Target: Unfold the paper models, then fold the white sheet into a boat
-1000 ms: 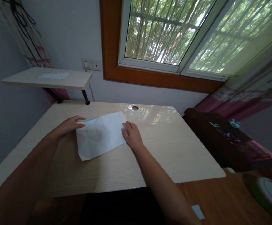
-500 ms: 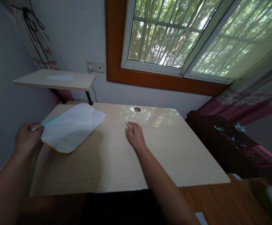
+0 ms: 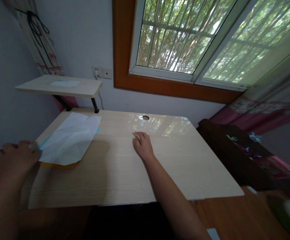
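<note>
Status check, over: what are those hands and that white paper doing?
Left hand at white paper's left edge, grip unclear. Right hand apart from it, open. Paper on desk, shelf beyond; nothing seen atop paper.

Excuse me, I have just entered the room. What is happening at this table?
A person is handling white paper at the table. It lies on the table's left part, in front of the small raised shelf, with yellow and light blue edges showing from under it. The left hand is at its left corner, fingers spread; whether it touches is unclear. The right hand rests on the table, apart from the paper, holding nothing.
</note>
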Available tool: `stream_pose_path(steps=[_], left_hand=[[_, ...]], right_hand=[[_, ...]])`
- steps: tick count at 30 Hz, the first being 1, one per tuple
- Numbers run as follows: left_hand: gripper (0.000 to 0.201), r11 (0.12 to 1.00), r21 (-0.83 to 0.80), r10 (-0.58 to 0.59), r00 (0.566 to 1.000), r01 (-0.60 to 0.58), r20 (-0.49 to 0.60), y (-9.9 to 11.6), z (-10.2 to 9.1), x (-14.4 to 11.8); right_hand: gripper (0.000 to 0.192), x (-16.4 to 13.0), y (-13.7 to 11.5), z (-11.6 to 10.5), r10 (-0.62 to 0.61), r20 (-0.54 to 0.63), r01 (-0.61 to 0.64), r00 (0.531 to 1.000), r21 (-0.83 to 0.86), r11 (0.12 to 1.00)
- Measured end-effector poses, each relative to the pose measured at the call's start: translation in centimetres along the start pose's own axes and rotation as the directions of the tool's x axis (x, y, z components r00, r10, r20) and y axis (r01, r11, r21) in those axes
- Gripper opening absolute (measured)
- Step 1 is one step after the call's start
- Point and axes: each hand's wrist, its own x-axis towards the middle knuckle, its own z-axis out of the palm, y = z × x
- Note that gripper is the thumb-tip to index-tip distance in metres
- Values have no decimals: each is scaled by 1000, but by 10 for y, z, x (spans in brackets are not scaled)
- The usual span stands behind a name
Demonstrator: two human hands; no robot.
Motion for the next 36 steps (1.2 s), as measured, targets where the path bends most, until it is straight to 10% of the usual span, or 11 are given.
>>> stream_pose_path(steps=[3,7,10,18,31,36], left_hand=[[63,980,53,198,965,-192,-172,21,-8,-1],[58,699,-131,706,707,-703,-30,52,-3,-3],[65,600,-215,799,594,-771,101,69,13,-22],[61,686,-188,723,688,-703,67,91,54,-52],[63,770,-224,626,774,-597,90,121,48,-17],[53,696,-314,650,753,-646,-107,101,20,-39]], right_hand=[[39,0,1,1,8,7,-8,1000,1,1000],[40,-1,2,1,17,10,-17,1000,-2,1000],[39,0,1,1,19,10,-19,1000,0,1000],[39,0,-1,-2,15,48,-14,999,-26,1000],[40,0,0,0,-6,21,7,1000,-40,999],[40,0,2,0,-18,15,19,1000,-35,999]])
